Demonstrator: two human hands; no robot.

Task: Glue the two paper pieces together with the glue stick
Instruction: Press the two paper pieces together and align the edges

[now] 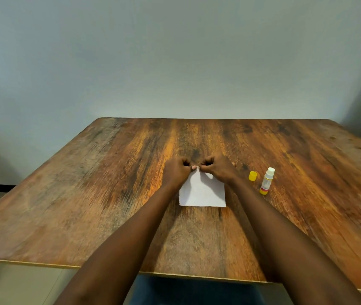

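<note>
Here, white paper [202, 192] lies flat mid-tabletop [109, 194]. Both hands, left [176, 170] and right [218, 168], pinch its far edge, fingers curled. Right of it, the uncapped glue stick [267, 181] stands slightly tilted, tip away; its cap [252, 175] sits just beside.

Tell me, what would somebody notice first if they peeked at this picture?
First, the two bare arms reaching to the middle of the brown wooden table, where the left hand and right hand pinch the far edge of a white rectangular paper sheet. Next, just right of the paper, an uncapped white glue stick with a yellow base stands beside its small yellow cap.
</note>
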